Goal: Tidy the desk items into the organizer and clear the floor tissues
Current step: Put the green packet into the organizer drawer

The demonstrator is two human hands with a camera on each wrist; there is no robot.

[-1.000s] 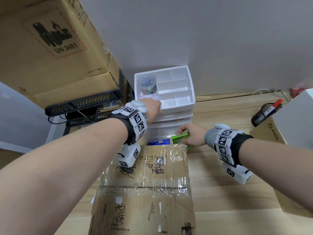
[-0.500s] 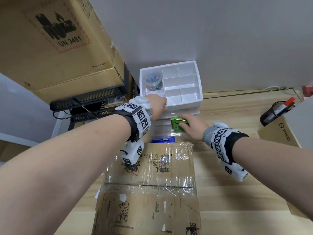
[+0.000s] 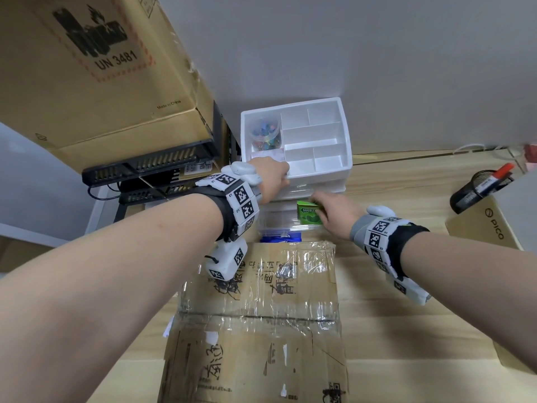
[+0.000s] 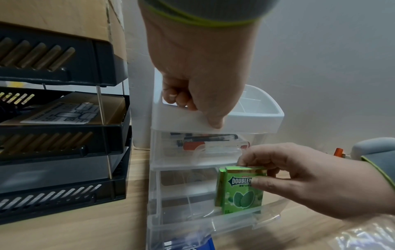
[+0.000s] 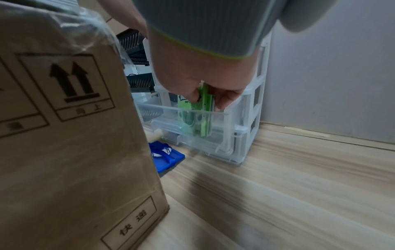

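A white drawer organizer (image 3: 319,135) stands against the wall, with a divided tray on top. My left hand (image 3: 279,177) grips the tray's front rim, fingers curled over the edge (image 4: 181,99). The clear middle drawer (image 4: 192,218) is pulled out. My right hand (image 3: 319,207) pinches a green gum box (image 3: 308,215) by its top and holds it upright inside that drawer (image 5: 198,115), at its right end. The drawer above holds markers (image 4: 203,143).
A taped cardboard box (image 3: 255,315) stands just in front of the organizer, with a blue pack (image 5: 166,155) lying between them. Black stacked paper trays (image 3: 151,167) under a large carton (image 3: 87,68) are to the left. At the right stand a mesh pen cup (image 3: 479,187) and a PICO box (image 3: 488,225).
My right hand carried the green box from above the cardboard box forward into the open drawer. My left hand stayed on the tray rim.
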